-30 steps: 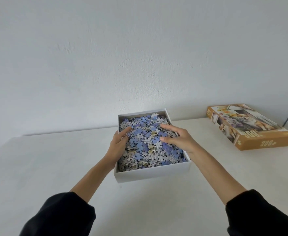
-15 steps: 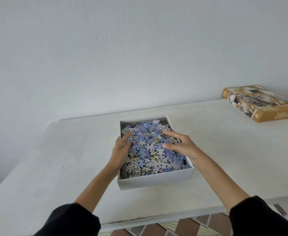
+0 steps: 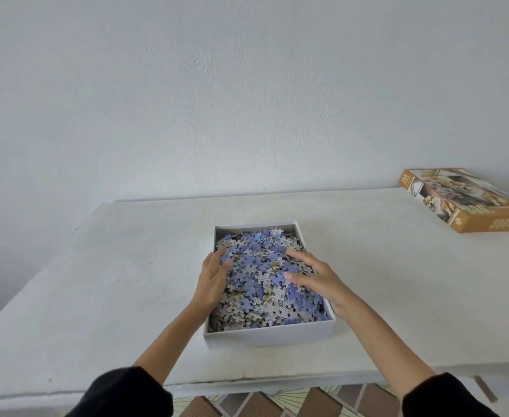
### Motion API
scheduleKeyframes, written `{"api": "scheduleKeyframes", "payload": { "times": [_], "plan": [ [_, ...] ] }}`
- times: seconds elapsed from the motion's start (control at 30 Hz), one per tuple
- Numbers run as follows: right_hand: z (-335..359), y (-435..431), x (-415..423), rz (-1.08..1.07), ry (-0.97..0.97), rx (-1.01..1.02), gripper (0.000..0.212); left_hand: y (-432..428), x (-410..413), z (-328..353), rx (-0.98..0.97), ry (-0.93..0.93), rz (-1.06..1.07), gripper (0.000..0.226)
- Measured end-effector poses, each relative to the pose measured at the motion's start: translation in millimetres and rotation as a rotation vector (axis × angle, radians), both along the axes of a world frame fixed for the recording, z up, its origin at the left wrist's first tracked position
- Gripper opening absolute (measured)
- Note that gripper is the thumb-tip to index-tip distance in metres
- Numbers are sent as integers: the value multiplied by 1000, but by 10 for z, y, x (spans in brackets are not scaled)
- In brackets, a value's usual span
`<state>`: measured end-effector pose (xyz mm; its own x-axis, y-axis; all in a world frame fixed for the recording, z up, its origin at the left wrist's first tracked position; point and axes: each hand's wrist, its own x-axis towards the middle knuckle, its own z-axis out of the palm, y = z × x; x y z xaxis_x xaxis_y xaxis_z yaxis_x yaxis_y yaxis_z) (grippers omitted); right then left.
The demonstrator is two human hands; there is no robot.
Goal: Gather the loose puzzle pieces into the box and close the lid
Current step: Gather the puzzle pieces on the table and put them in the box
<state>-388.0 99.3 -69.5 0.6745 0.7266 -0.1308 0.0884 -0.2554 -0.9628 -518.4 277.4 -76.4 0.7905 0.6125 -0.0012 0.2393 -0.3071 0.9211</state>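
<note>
A white box (image 3: 269, 335) stands in the middle of the table, heaped with blue and pale puzzle pieces (image 3: 262, 275). My left hand (image 3: 212, 276) lies flat against the left side of the heap, fingers straight and pointing away from me. On the right side of the heap rests my right hand (image 3: 316, 275), its fingers stretched out over the pieces. Neither hand grips anything. The orange lid (image 3: 470, 203), printed with a picture, lies flat at the far right of the table.
The white table (image 3: 111, 281) meets a plain wall at the back. Its front edge runs just below my forearms, and a patterned tile floor (image 3: 277, 401) shows beneath it.
The view has pulled back and tilted down, so the table's front edge and the floor show. Both hands stay on the heap in the box, shifted only slightly.
</note>
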Motion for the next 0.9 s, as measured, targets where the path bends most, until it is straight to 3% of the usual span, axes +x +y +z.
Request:
{"api": "scheduleKeyframes", "payload": {
  "times": [0.13, 0.27, 0.37, 0.47, 0.6, 0.77, 0.9],
  "plan": [
    [4, -36, -15, 12, -98, -78, 52, -70, 8, 16, 426, 195, 43, 42],
    [-15, -66, -32, 109, -428, -98, 52, -255, -50, 54, 750, 40, -79, 29],
    [-99, 18, -135, 214, -643, -128, 49, -421, -88, -23, 786, 80, -111, 29],
    [-169, 146, -118, 263, -844, -214, 48, -406, -52, -120, 842, 212, -195, 44],
    [-67, 298, 76, 285, -873, -252, 43, -250, 93, -45, 821, 357, -287, 51],
    [41, 304, 207, 133, -892, -131, 38, -199, 182, 43, 908, 130, -20, 32],
    [-158, 296, 176, 273, -952, -479, 59, -202, 178, -158, 853, 350, -162, 49]
  ]
}}
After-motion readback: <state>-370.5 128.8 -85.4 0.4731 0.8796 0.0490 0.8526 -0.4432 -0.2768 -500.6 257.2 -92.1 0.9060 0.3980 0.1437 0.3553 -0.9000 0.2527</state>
